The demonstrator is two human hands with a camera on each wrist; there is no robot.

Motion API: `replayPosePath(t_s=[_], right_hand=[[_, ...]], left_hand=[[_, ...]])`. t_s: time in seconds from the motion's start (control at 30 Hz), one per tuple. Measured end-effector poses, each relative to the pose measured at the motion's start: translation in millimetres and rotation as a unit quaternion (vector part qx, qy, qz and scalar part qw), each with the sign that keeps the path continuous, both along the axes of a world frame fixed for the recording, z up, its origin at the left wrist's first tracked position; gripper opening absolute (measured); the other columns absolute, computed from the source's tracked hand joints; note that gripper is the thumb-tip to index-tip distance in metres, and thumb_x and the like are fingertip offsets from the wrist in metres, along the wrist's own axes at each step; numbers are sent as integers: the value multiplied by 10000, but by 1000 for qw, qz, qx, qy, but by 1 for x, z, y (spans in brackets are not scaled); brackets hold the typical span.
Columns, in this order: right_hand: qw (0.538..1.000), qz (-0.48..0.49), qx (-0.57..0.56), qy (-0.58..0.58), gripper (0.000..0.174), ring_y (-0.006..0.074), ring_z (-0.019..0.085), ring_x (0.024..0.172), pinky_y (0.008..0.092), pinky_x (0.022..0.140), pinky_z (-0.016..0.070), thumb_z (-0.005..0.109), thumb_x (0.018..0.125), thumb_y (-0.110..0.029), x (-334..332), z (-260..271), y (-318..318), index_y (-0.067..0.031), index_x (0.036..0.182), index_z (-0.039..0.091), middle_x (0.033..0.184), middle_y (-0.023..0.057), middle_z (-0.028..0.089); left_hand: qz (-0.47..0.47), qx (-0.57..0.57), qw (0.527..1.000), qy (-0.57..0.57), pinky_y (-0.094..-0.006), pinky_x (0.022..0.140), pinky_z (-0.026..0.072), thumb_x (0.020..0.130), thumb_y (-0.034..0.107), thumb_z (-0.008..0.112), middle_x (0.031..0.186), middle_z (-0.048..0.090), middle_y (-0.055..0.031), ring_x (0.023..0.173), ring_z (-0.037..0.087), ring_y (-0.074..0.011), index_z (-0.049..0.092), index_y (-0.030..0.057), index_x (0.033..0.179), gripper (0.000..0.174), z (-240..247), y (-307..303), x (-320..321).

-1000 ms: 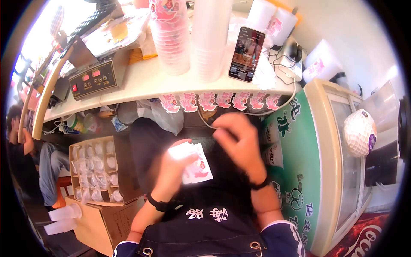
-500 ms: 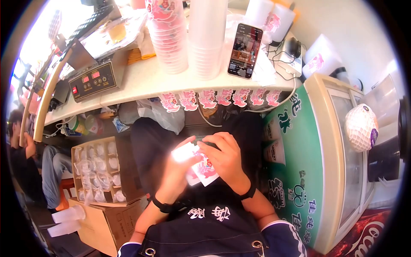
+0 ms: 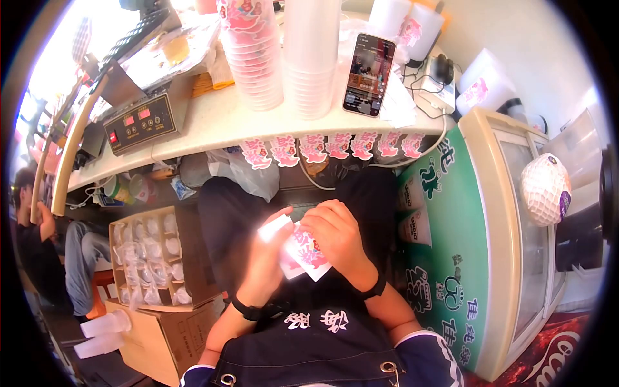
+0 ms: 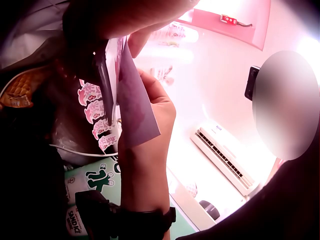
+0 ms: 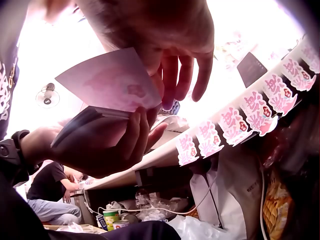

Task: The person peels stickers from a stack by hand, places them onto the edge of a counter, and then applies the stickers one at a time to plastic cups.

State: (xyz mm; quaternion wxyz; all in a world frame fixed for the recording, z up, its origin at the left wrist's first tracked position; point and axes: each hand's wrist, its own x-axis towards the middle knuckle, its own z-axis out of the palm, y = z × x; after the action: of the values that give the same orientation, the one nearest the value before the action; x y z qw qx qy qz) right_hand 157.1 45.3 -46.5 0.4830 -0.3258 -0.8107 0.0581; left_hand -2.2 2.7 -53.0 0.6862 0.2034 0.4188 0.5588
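Over the lap, my left hand (image 3: 261, 261) grips a small stack of square sticker sheets (image 5: 82, 122) between thumb and fingers. My right hand (image 3: 342, 244) pinches the top sticker sheet (image 3: 309, 248), printed with a pink design, at its upper right edge. In the right wrist view this sheet stands at an angle to the stack beneath it, a gap showing between them. The left wrist view shows the sheet's side against the right hand's palm. Several cut-out pink stickers (image 3: 312, 149) hang in a row along the counter's front edge.
On the counter (image 3: 213, 119) stand stickered cups (image 3: 251, 71), plain cups (image 3: 309, 71), a phone (image 3: 369, 76) and a control panel (image 3: 143, 121). A carton of wrapped items (image 3: 145, 261) sits left, a green-sided freezer (image 3: 445, 258) right. A seated person (image 3: 39, 258) is far left.
My right hand has come down and left from beside the counter edge to the sheets and now pinches the top one. The left hand keeps its grip on the stack.
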Motion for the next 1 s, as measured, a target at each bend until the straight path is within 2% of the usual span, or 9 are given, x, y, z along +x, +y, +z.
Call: replayPosePath(t_s=[0.17, 0.27, 0.53, 0.73, 0.8, 0.9, 0.93, 1.0], right_hand=[[999, 28, -35, -12, 188, 258, 594, 868, 363, 759, 480, 667, 692, -50, 3, -2, 1, -18, 875, 638, 905, 80, 622], [997, 43, -28, -53, 193, 253, 594, 899, 369, 783, 478, 653, 696, -52, 5, 5, 1, -19, 886, 637, 947, 78, 613], [998, 41, -15, -52, 202, 251, 597, 922, 369, 815, 487, 645, 703, -67, 6, 3, -1, -24, 901, 633, 958, 72, 604], [993, 76, -10, -85, 218, 249, 599, 950, 377, 854, 494, 649, 717, -90, 4, 2, -3, -28, 926, 630, 980, 74, 609], [993, 81, -2, -90, 222, 248, 598, 957, 382, 866, 495, 648, 721, -94, 2, 3, -6, -30, 933, 627, 988, 75, 610], [992, 86, 3, -94, 240, 256, 596, 978, 403, 890, 494, 645, 741, -103, -1, 5, -10, -31, 969, 621, 1008, 76, 613], [993, 89, 10, -76, 233, 264, 594, 987, 415, 895, 493, 639, 753, -104, -2, 4, -11, -36, 974, 614, 1019, 77, 615], [994, 93, 17, -59, 225, 271, 592, 996, 428, 900, 492, 634, 766, -105, -5, 2, -12, -42, 980, 606, 1029, 79, 618]], left_hand=[[3, -4, 1000, 14, -279, 846, 518, 964, 117, 611, 1021, 641, -14, 951, 637, -111, 550, 33, 1323, 373, 3, 0, 2], [-1, -11, 1000, 21, -273, 839, 515, 963, 123, 617, 1013, 640, -8, 942, 635, -105, 557, 32, 1319, 372, 2, 2, 1], [-12, -13, 1000, 17, -273, 829, 516, 961, 131, 625, 1017, 636, -7, 944, 631, -102, 553, 34, 1329, 387, 0, 3, -5], [-30, -18, 999, 11, -283, 857, 526, 966, 95, 611, 1072, 643, -28, 997, 637, -127, 523, 57, 1351, 397, -12, 3, -9], [-92, -38, 994, -39, -307, 862, 542, 955, 58, 605, 1103, 646, -51, 1006, 649, -152, 504, 68, 1349, 407, -15, 4, -18], [-102, -32, 993, -41, -326, 853, 556, 942, 35, 603, 1117, 647, -69, 1001, 660, -171, 496, 72, 1341, 415, -16, 1, -29], [-99, 14, 992, 82, -329, 836, 565, 932, 21, 599, 1119, 651, -79, 982, 671, -179, 504, 75, 1334, 417, -35, 5, -32], [-106, -7, 992, 71, -327, 829, 567, 934, 25, 598, 1117, 653, -81, 981, 672, -180, 505, 78, 1338, 418, -45, 4, -41]])
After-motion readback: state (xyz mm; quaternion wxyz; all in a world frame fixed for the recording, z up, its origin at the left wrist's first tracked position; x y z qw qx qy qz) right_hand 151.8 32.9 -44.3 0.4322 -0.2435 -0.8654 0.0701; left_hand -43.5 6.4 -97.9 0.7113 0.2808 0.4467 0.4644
